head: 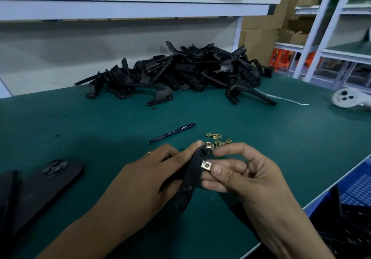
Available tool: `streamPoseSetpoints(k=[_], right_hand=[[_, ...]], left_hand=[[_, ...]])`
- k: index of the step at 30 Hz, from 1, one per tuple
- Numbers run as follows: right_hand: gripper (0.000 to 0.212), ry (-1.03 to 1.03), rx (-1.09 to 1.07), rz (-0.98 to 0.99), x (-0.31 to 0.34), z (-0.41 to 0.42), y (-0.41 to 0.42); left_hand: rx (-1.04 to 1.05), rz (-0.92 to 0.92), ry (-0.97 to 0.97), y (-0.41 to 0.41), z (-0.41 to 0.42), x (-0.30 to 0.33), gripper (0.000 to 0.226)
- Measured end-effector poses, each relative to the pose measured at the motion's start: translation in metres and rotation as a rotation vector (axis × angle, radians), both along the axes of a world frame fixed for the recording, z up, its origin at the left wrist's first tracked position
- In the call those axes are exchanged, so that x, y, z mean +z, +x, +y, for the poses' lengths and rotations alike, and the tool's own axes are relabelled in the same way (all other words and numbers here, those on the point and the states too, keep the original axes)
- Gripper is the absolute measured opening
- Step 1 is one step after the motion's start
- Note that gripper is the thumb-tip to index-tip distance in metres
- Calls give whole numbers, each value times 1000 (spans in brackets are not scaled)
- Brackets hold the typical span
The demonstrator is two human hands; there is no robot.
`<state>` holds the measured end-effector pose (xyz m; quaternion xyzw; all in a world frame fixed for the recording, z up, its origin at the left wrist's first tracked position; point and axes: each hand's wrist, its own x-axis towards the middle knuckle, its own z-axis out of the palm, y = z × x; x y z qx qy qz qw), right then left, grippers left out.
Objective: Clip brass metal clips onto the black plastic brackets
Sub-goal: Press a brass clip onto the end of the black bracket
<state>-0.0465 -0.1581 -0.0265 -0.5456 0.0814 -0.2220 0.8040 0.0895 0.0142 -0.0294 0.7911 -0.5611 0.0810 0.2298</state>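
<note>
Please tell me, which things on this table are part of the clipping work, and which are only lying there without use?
Part of the job:
bracket in the left hand
brass clip pinched by the right hand
loose brass clips
bracket pile

Only lying about:
pen
phone
white controller

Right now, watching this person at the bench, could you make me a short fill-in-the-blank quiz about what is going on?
1. The left hand holds a black ____ bracket.
2. The right hand presses a ____ clip onto its edge.
3. The loose clips lie on a ____ mat.
4. Left of them lies a ____.

Missing words: plastic; brass; green; pen
</note>
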Motion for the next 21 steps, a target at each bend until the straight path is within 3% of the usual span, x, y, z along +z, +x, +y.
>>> streamPoseSetpoints(k=[9,21], right_hand=[[14,-29,-76,-40,-2,5,2],[28,41,36,35,-2,-1,-2]], left_hand=[[64,-23,26,-6,-1,2,68],[-56,-18,90,-7,-1,6,61]])
